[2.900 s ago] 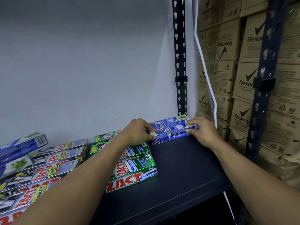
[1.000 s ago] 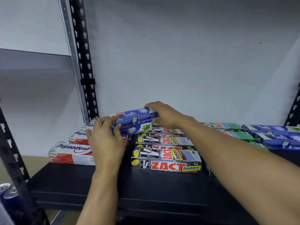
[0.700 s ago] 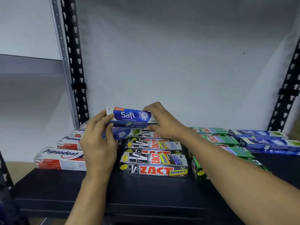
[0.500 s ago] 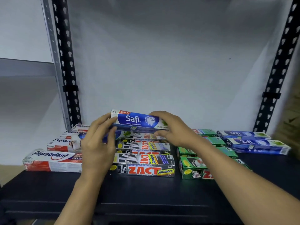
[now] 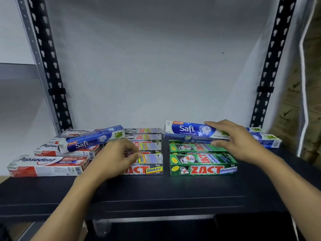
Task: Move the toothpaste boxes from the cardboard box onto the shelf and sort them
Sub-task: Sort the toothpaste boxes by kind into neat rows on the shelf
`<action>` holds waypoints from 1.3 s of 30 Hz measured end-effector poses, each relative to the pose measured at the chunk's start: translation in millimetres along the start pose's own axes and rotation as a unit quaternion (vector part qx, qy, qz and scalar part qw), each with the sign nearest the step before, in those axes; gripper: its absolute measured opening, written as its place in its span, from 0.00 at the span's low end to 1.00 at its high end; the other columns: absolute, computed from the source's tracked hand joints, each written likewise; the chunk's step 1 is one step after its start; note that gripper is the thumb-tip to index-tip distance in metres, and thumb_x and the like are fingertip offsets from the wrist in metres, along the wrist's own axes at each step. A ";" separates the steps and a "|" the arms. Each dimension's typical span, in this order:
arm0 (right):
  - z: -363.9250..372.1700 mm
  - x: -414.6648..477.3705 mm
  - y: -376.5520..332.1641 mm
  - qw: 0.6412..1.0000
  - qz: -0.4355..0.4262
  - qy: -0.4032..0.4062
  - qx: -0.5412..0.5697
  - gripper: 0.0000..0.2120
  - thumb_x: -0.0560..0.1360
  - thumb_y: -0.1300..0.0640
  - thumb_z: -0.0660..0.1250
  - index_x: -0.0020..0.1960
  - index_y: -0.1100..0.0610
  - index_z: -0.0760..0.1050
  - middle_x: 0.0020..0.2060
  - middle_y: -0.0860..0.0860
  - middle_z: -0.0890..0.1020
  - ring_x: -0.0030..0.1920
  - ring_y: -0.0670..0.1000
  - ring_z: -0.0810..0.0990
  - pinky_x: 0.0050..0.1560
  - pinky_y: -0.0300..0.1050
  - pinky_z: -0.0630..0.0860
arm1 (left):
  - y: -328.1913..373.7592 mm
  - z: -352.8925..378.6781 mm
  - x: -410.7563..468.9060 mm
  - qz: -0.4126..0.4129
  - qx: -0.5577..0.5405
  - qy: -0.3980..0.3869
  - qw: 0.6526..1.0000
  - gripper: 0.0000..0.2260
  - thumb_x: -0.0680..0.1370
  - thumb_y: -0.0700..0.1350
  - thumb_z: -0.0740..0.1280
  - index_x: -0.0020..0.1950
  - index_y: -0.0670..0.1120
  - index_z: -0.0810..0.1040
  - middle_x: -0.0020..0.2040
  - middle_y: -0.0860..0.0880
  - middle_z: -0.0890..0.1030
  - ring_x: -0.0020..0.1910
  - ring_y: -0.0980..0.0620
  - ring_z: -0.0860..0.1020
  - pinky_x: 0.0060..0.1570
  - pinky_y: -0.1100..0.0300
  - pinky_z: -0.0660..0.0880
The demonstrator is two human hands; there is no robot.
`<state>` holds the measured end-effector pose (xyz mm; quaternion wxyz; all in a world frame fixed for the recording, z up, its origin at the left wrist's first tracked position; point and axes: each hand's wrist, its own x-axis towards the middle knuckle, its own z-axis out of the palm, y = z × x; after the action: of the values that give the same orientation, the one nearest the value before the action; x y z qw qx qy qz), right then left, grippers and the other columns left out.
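Observation:
My right hand grips a blue Safi toothpaste box by its right end and holds it level just above the green ZACT Whitening boxes. My left hand hovers over the grey ZACT Smokers boxes, fingers loosely curled and holding nothing. A second Safi box lies tilted on top of the red-and-white Pepsodent boxes at the left. More Safi boxes lie at the far right of the black shelf, partly hidden behind my right hand.
Black perforated uprights stand at the back left and back right, with a white wall behind. Brown cardboard cartons are stacked past the right upright. The shelf's front strip is bare.
My right hand has carried one Safi box to the right, from over the Smokers boxes to above the green ZACT boxes. My left hand has let go; the other Safi box rests on the Pepsodent boxes.

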<state>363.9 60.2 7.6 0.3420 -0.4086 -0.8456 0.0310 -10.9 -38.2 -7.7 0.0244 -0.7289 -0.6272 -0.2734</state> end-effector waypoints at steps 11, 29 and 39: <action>-39.9 -63.4 81.0 0.997 0.068 0.037 -0.019 0.31 0.73 0.59 0.75 0.72 0.45 0.71 0.62 0.44 0.75 0.64 0.48 0.73 0.68 0.45 0.66 | 102.6 27.9 38.3 0.051 -0.076 0.014 0.996 0.10 0.77 0.50 0.72 0.58 0.54 0.82 0.50 0.56 0.83 0.50 0.58 0.79 0.53 0.57 0.77; -55.1 -94.0 123.5 0.991 0.125 0.012 -0.044 0.32 0.74 0.45 0.72 0.72 0.28 0.61 0.72 0.40 0.71 0.74 0.45 0.64 0.73 0.63 0.62 | 234.3 106.6 104.8 0.123 -0.168 -0.143 0.968 0.23 0.75 0.50 0.74 0.69 0.46 0.76 0.58 0.50 0.83 0.56 0.54 0.79 0.55 0.60 0.73; -43.8 -97.0 118.3 0.981 0.151 0.019 -0.122 0.22 0.77 0.49 0.69 0.65 0.28 0.70 0.65 0.36 0.73 0.71 0.43 0.64 0.72 0.71 0.49 | 201.6 109.9 108.4 0.090 -0.094 -0.114 0.985 0.18 0.76 0.47 0.74 0.65 0.48 0.80 0.63 0.51 0.82 0.60 0.53 0.79 0.62 0.56 0.75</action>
<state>511.4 59.7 -51.8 0.2967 -0.5708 -0.7651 -0.0284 223.4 58.3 7.4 -0.0914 -0.8075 -0.5294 -0.2435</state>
